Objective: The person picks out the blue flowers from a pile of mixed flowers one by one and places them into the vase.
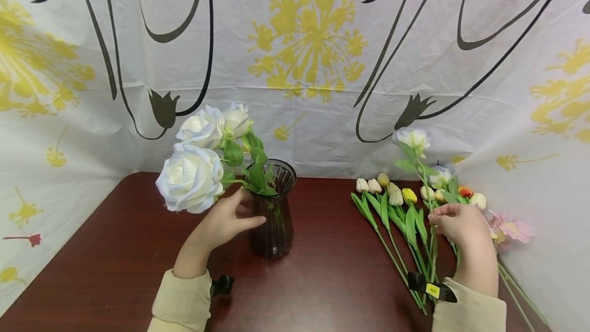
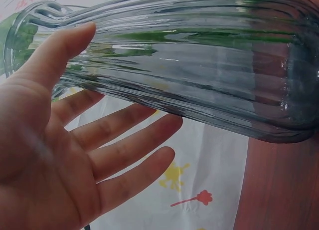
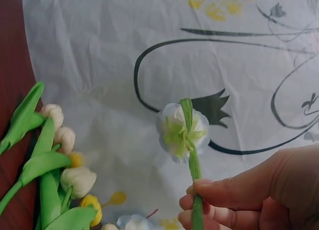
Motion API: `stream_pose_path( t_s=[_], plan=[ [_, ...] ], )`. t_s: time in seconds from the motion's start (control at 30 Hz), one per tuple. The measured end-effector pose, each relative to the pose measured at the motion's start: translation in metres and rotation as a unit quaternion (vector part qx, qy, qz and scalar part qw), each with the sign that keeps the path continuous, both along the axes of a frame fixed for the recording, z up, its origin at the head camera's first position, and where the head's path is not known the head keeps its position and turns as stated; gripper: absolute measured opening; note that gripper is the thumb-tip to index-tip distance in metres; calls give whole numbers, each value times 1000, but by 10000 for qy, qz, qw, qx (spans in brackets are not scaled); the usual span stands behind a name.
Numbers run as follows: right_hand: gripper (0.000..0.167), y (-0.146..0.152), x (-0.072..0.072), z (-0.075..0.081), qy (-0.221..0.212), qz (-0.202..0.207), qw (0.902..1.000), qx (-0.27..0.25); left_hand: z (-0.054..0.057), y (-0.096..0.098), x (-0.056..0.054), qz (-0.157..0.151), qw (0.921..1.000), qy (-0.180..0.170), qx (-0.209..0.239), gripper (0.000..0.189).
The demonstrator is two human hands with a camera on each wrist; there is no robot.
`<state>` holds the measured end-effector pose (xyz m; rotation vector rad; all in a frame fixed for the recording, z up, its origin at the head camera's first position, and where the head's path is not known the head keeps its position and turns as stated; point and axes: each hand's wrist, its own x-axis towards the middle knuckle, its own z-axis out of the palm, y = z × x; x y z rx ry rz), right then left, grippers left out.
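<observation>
Beside the dark ribbed glass vase [image 1: 272, 229] is my left hand [image 1: 226, 222], its thumb in front of the glass and its fingers spread and nearly straight. In the left wrist view, the fingertips [image 2: 167, 155] reach the vase's edge; whether they press on it I cannot tell. Large white-blue roses [image 1: 191, 178] lean out of the vase to the left, their green stems showing through the glass. At the right, my right hand [image 1: 465, 224] pinches the green stem [image 3: 195, 172] of a white-blue flower [image 1: 415, 140] between thumb and fingers. That bloom stands upright above the other flowers.
Several tulips [image 1: 395, 196], white and yellow, lie on the dark red table [image 1: 327, 270] beneath and left of the right hand. A pink flower [image 1: 513, 229] and another white-blue bloom [image 1: 441, 175] lie nearby. A patterned white cloth [image 1: 318, 132] hangs behind the table.
</observation>
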<state>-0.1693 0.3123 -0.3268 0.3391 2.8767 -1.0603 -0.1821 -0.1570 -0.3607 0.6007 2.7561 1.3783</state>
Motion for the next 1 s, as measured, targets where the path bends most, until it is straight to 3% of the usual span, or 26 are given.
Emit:
stream_pose_path(
  t_s=[0.4,0.63,1.0],
  plan=[
    [32,-17,6,11,486,166,9987,-33,-2,1,-1,77,9999,54,-83,52],
    [32,-31,8,14,812,173,9965,74,-5,2,-5,90,9999,-132,27,77],
    [27,-45,13,21,1243,270,9915,271,-4,2,-6,77,9997,-218,37,74]
  ],
)
